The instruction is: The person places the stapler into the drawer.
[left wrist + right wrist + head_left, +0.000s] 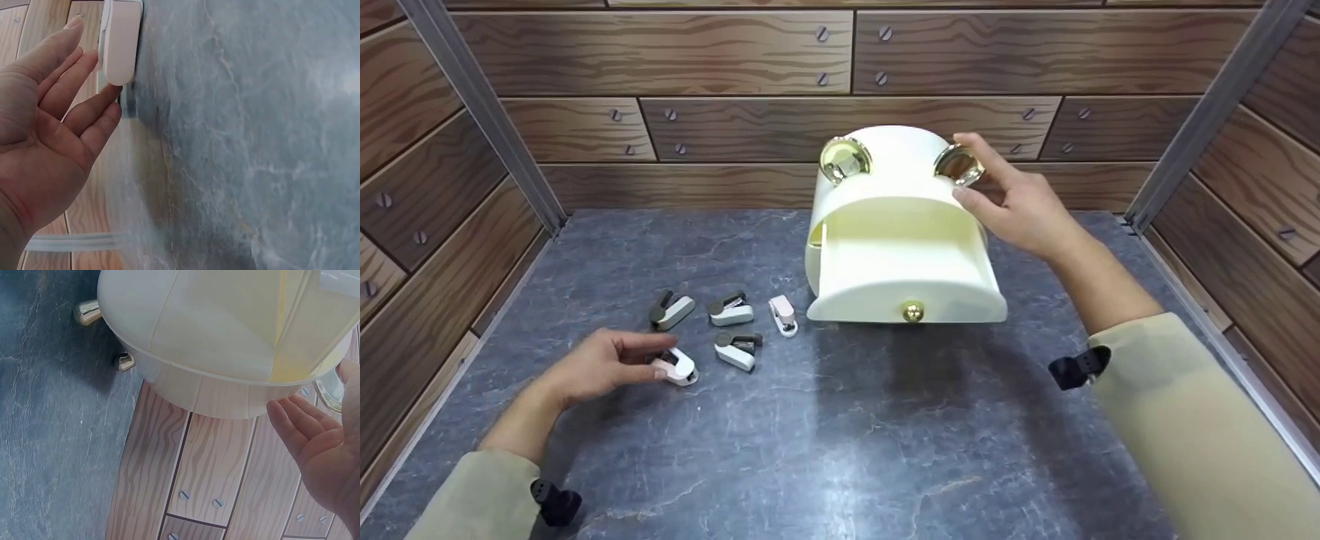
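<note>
My left hand is at a white mini stapler on the table, thumb and forefinger spread around its near-left end. In the left wrist view, the stapler sits just past the fingertips, and the thumb looks apart from it. My right hand grips the right gold ring on top of a cream box, forefinger over the ring and thumb below it. The other fingers reach along the box's side in the right wrist view. The box's drawer is pulled out, showing a gold knob.
Right of and beyond my left hand lie a dark-topped stapler, two more grey-and-white staplers and a pinkish-white one near the drawer. A second gold ring stands on the box's left. Wood-patterned walls enclose the marbled tabletop.
</note>
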Demonstrator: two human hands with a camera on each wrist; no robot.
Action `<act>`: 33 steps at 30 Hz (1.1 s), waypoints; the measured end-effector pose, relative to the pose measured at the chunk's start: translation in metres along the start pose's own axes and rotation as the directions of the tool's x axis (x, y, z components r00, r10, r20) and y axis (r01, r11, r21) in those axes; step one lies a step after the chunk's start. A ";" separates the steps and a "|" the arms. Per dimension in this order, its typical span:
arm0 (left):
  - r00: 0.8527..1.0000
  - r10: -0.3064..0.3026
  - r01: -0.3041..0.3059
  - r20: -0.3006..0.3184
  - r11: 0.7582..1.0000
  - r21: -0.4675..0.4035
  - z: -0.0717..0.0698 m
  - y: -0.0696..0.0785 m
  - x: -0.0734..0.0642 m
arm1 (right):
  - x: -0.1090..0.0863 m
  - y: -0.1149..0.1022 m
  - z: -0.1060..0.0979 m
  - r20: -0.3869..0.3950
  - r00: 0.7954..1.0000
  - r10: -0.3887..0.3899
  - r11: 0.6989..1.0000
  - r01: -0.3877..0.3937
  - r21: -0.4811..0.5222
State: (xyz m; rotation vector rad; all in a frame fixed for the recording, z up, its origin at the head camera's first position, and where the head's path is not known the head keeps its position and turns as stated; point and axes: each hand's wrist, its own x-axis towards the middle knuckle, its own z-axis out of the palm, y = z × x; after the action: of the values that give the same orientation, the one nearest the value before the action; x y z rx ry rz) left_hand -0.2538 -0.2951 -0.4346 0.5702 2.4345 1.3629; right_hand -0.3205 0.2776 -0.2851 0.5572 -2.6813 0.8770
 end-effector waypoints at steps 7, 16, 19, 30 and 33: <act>1.000 0.022 -0.022 -0.005 0.999 0.045 0.004 -0.007 0.003 | -0.001 -0.001 0.000 0.023 1.000 0.016 1.000 -0.016 0.005; 0.998 0.041 -0.037 -0.043 0.995 0.098 0.007 -0.008 0.008 | -0.001 -0.002 -0.001 0.015 1.000 0.026 1.000 -0.026 0.011; 0.998 0.028 -0.021 -0.060 0.994 0.108 0.007 -0.008 0.008 | -0.001 -0.002 -0.001 0.015 0.999 0.028 0.999 -0.028 0.016; 0.998 0.031 -0.025 -0.046 0.992 0.125 0.008 -0.010 0.009 | 0.000 0.000 0.000 -0.003 1.000 0.009 1.000 -0.009 0.005; 0.998 0.009 -0.001 -0.064 0.993 0.116 0.008 -0.010 0.009 | -0.001 -0.001 0.001 0.005 1.000 0.018 1.000 -0.018 0.017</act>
State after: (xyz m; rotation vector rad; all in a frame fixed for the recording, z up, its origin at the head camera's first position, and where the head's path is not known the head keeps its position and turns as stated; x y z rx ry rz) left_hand -0.2597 -0.2895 -0.4477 0.5685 2.5789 1.2673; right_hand -0.3195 0.2768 -0.2853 0.5411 -2.6896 0.9058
